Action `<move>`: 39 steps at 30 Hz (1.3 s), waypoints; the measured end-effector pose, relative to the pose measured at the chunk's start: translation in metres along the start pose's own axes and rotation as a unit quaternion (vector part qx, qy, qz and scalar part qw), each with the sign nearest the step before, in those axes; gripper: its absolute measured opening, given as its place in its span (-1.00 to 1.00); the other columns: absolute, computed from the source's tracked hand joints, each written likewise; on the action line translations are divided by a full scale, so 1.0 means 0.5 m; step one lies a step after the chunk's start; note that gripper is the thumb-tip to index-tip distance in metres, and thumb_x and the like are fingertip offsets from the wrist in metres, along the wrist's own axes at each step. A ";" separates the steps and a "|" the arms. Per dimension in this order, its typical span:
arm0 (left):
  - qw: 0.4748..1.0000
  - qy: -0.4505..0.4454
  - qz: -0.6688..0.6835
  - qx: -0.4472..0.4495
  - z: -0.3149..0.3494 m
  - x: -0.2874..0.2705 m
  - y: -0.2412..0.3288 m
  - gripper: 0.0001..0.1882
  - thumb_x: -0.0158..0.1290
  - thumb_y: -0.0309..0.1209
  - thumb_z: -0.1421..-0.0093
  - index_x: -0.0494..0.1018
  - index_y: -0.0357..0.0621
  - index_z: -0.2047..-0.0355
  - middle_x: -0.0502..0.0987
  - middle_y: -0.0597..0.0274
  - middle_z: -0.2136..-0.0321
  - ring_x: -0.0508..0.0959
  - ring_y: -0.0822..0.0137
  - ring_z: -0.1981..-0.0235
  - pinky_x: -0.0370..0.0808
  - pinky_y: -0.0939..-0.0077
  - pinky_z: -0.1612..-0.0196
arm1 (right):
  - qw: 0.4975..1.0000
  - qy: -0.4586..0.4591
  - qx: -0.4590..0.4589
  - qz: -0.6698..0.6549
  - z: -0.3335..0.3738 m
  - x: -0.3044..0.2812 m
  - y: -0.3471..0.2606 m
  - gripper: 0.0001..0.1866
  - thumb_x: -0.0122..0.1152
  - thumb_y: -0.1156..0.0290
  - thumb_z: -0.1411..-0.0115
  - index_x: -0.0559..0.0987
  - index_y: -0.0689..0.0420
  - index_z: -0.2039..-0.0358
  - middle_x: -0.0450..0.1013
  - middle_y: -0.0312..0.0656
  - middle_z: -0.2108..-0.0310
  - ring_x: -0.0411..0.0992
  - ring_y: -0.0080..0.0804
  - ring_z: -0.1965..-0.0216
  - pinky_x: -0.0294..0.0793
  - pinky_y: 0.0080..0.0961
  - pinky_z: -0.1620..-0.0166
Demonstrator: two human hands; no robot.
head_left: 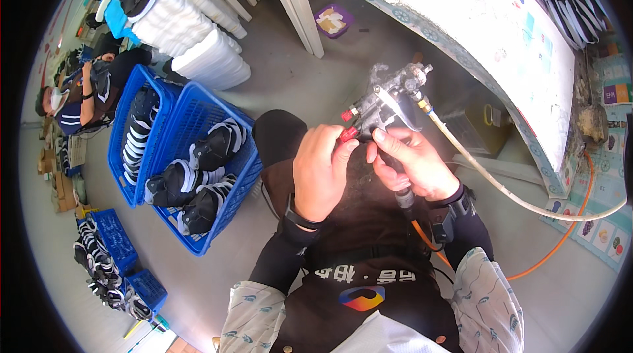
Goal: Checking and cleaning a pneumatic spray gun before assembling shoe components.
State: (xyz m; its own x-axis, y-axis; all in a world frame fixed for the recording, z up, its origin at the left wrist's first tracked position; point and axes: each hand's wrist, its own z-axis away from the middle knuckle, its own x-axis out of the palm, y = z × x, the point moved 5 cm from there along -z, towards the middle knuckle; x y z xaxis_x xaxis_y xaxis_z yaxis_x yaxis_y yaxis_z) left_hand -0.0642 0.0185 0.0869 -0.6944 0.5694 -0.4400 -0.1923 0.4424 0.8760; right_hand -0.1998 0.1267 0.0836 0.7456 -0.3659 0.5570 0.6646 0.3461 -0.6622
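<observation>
Over my lap a metal spray gun (402,81) hangs between my two hands, its body smeared with whitish residue. My right hand (419,165) is wrapped round its dark handle, thumb raised along the side. With thumb and fingers, my left hand (321,172) pinches the red adjusting knob (349,134) at the back of the gun. A second, smaller red knob (347,116) shows just above. From the gun's front end a cream hose (491,178) runs off to the right. An orange air hose (557,251) leads away below the handle.
To the left stand blue baskets (217,221) holding black-and-white shoes (201,211). Stacked white foam-like sheets (211,66) rise behind them. A white-topped table (481,30) curves across the far right. A person (82,99) sits at the far left. Underneath lies a purple tray (343,22).
</observation>
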 end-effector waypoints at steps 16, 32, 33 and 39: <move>0.937 -0.138 0.266 -0.182 0.019 0.022 -0.033 -0.52 -0.24 -0.07 -0.60 0.45 -0.22 0.24 0.52 0.22 0.43 0.50 0.34 0.42 0.43 0.37 0.28 | 1.000 -0.001 -0.005 0.007 0.000 0.003 0.004 -0.61 0.13 0.11 -0.52 0.58 0.20 0.30 0.26 -0.38 0.69 0.06 -0.70 0.74 -0.02 -0.62 0.65; 0.936 -0.064 0.296 -0.182 0.015 0.021 -0.031 -0.77 -0.03 -0.32 -0.55 0.44 -0.25 0.19 0.47 0.36 0.44 0.41 0.52 0.43 0.42 0.51 0.28 | 1.000 -0.010 -0.011 0.015 -0.001 0.001 0.008 -0.61 0.13 0.11 -0.52 0.57 0.20 0.31 0.26 -0.38 0.70 0.07 -0.69 0.74 -0.02 -0.62 0.64; 0.954 -0.024 0.259 -0.151 0.014 0.018 -0.027 -0.78 0.01 -0.33 -0.53 0.44 -0.26 0.18 0.49 0.32 0.42 0.42 0.49 0.43 0.42 0.50 0.27 | 1.000 -0.010 -0.011 0.015 -0.002 0.002 0.007 -0.61 0.13 0.11 -0.52 0.57 0.20 0.31 0.26 -0.38 0.70 0.07 -0.69 0.74 -0.02 -0.62 0.64; 0.999 0.014 0.049 0.016 0.005 -0.003 -0.003 -0.73 -0.04 -0.27 -0.55 0.45 -0.25 0.18 0.51 0.30 0.36 0.46 0.46 0.34 0.42 0.51 0.23 | 1.000 -0.002 -0.002 0.021 -0.001 0.002 0.003 -0.61 0.11 0.12 -0.53 0.56 0.20 0.30 0.26 -0.38 0.70 0.07 -0.70 0.73 -0.03 -0.61 0.65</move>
State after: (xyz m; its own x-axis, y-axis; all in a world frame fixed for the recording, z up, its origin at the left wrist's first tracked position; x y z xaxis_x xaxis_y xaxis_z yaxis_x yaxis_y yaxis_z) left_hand -0.0611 0.0187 0.0856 -0.7280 0.5918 -0.3461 -0.1008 0.4070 0.9079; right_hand -0.1980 0.1263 0.0830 0.7732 -0.3483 0.5300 0.6323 0.3585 -0.6868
